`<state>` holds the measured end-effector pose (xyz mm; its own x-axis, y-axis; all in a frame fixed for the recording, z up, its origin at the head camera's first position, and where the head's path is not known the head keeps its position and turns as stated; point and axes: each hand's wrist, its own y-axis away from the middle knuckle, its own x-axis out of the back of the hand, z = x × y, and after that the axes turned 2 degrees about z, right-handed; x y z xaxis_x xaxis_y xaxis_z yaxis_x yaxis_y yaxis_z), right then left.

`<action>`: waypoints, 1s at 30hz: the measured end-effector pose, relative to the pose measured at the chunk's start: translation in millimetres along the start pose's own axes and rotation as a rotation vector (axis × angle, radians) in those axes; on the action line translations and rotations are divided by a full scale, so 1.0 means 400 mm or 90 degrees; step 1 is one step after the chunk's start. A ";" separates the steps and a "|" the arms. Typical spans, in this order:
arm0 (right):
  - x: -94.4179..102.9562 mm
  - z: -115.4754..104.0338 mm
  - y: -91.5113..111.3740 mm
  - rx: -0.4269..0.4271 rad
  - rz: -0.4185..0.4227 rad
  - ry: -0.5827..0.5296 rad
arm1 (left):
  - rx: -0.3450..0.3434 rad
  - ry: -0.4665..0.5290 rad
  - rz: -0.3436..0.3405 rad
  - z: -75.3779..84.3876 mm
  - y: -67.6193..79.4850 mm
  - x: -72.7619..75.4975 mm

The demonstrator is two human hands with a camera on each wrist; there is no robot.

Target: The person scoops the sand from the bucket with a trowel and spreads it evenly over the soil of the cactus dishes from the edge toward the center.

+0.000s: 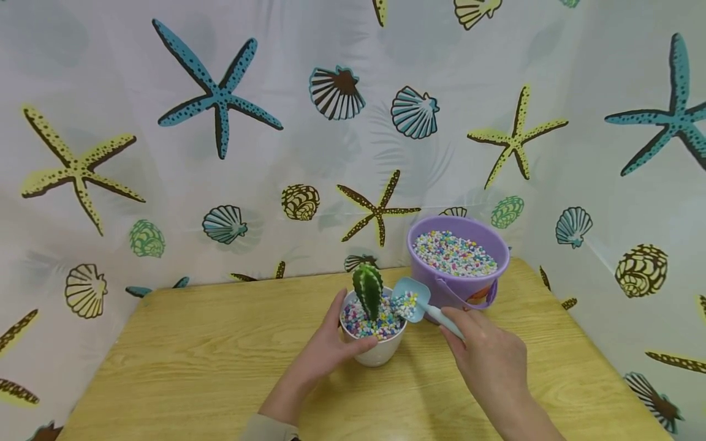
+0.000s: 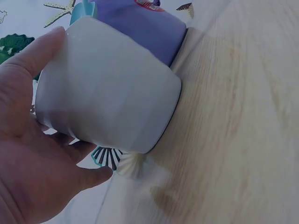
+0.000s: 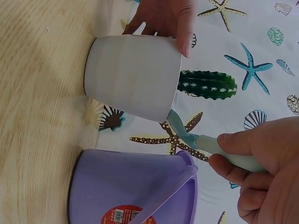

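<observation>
A green cactus (image 1: 368, 290) stands upright in a white flower pot (image 1: 375, 354) filled with small multicoloured pebbles (image 1: 358, 320). My left hand (image 1: 333, 343) grips the pot from its left side, the thumb at the near rim; in the left wrist view the pot's wall (image 2: 110, 86) leans in the tilted picture. My right hand (image 1: 491, 352) holds a light blue toy shovel (image 1: 444, 321) by its handle. Some pebbles lie in the shovel's scoop, which is at the pot's right rim. In the right wrist view, thumb and fingers wrap the pale handle (image 3: 233, 156).
A purple bucket (image 1: 441, 291) nearly full of the same pebbles stands just behind and right of the pot, its handle hanging at the front. The wooden table (image 1: 220, 349) extends left and forward. A curtain (image 1: 265, 177) printed with starfish and shells borders the table's back and sides.
</observation>
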<state>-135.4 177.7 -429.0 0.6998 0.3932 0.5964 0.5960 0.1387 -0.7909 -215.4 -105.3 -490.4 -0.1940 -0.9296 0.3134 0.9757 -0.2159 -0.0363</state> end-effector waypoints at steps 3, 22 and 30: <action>-0.003 -0.001 -0.001 0.009 0.011 0.000 | -0.011 -0.002 0.015 0.000 0.004 -0.006; -0.015 -0.007 0.004 0.025 0.022 0.026 | -0.013 -0.079 0.178 0.007 0.042 -0.097; -0.019 -0.009 0.005 0.031 0.026 0.036 | -0.001 -0.104 0.245 0.012 0.047 -0.135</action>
<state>-137.9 171.6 -434.6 0.7444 0.3482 0.5697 0.5483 0.1680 -0.8192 -186.0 -57.8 -503.5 0.2034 -0.8829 0.4231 0.9738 0.1377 -0.1809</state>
